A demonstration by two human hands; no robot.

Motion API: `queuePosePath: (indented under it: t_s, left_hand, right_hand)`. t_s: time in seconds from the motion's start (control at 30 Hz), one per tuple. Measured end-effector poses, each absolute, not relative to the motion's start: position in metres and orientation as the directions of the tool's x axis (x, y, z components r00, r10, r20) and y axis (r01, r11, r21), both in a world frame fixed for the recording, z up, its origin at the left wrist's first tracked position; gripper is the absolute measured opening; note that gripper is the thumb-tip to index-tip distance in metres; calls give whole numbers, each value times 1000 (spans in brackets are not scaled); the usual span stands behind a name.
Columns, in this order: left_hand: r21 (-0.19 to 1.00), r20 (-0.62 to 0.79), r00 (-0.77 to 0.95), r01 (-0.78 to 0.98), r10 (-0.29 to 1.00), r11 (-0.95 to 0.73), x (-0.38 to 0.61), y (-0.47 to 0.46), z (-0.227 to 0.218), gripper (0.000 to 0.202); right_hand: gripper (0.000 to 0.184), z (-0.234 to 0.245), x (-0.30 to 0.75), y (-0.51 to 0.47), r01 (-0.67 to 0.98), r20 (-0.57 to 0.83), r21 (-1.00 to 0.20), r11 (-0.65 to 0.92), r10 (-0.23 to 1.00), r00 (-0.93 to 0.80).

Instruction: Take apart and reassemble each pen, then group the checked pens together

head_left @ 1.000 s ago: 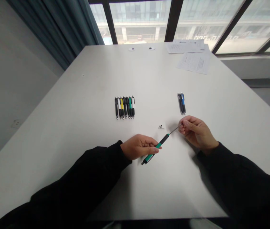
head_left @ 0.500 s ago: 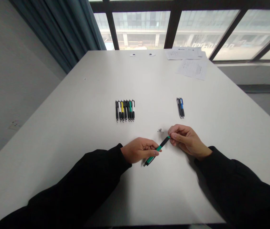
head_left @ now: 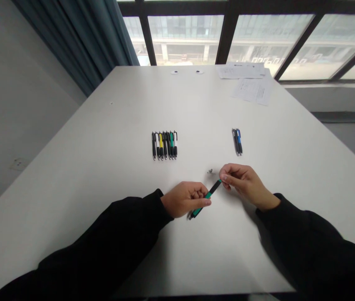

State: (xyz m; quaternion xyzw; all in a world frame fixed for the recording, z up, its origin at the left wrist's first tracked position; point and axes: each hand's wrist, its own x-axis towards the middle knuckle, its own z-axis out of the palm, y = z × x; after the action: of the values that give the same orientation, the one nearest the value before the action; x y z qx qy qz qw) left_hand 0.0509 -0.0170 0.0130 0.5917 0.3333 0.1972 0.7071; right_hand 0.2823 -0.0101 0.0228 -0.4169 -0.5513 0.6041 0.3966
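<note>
**Our left grip [head_left: 185, 200] clamps the green-and-black pen [head_left: 209, 194]**

Our right grip [head_left: 243, 180] sits just beyond it, its fingertips [head_left: 223, 177] pinched together on the pen's upper end. A tiny metal piece [head_left: 210, 171] lies just past them on the white counter [head_left: 102, 125]. Farther ahead of both grips are a row of pens [head_left: 164, 146], a pair of pens [head_left: 237, 141] and paper sheets [head_left: 254, 91].

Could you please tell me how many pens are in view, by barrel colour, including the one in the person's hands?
Black pens: 4
White pens: 2
Green pens, with the held green pen: 2
Yellow pen: 1
Blue pen: 1
Total: 10
</note>
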Motion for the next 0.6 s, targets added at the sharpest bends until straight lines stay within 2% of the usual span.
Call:
queuePosePath:
  t_s: [0.23, 0.43, 0.6]
  left_hand:
    - [966, -235, 698, 87, 677, 245, 51, -18, 13, 34]
    - [914, -315, 716, 53, 623, 402, 49, -16, 16, 38]
    - [934, -273, 737, 49, 618, 354, 49, -15, 13, 39]
  right_hand:
    - [28, 36, 279, -12, 71, -61, -997, -39, 934, -353]
    - [19, 32, 280, -15, -46, 11, -999, -8, 921, -390]
    - [17, 24, 277, -16, -96, -6, -994, -44, 929, -369]
